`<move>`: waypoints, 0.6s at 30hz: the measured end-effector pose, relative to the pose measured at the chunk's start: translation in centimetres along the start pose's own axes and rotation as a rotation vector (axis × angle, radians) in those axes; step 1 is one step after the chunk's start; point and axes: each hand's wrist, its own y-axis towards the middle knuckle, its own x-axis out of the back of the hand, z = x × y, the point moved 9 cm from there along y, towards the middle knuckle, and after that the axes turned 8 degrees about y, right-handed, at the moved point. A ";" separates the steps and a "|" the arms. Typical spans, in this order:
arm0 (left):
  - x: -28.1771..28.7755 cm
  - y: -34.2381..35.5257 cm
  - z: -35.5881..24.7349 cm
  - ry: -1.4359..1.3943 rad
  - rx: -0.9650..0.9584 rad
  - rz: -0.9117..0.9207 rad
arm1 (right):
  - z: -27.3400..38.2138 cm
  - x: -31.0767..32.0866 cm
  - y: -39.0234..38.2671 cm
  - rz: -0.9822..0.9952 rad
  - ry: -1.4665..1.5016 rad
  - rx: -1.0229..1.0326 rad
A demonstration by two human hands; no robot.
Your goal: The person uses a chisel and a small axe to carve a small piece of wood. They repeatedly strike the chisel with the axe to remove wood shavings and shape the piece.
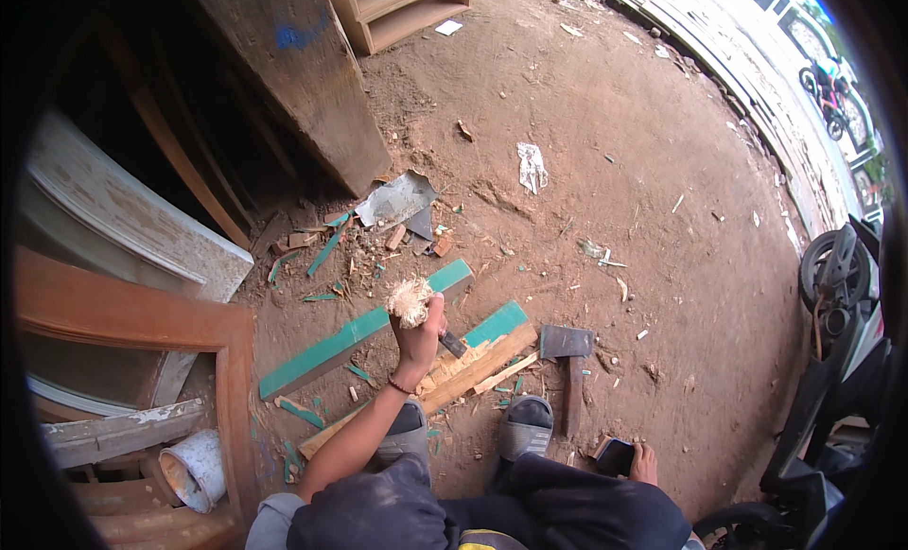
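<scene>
My left hand [416,337] grips a chisel [452,345] by its handle, whose top [408,302] is pale and frayed. The blade rests on a partly stripped wooden beam [482,366] with green paint at its far end. Another green-painted beam [331,349] lies beside it. At the lower right, my right hand [644,463] holds a black phone [615,458] low by my knee. An axe [566,342] with a dark head lies right of the beams. Green and bare wood splinters are scattered around.
Old frames [232,380], a white bucket [194,470] and a large timber slab [293,87] crowd the left. A small wooden shelf [407,32] stands behind, on the dirt ground [634,172]. A parked motorbike [832,276] lines the right; a rider [830,87] is on the street beyond.
</scene>
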 end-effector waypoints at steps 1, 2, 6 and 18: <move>0.1 0.0 -0.2 0.006 -0.006 -0.002 | -0.3 -0.3 0.1 0.004 -0.014 -0.005; 0.2 0.0 -0.4 0.014 -0.015 -0.002 | -0.6 -0.7 0.3 0.007 -0.028 -0.012; 0.2 -0.1 -0.3 0.006 0.000 -0.007 | -1.2 -1.4 0.0 -0.009 -0.059 0.004; -0.2 -0.3 -0.2 -0.025 -0.015 0.003 | 0.3 -0.1 0.0 0.041 -0.113 -0.027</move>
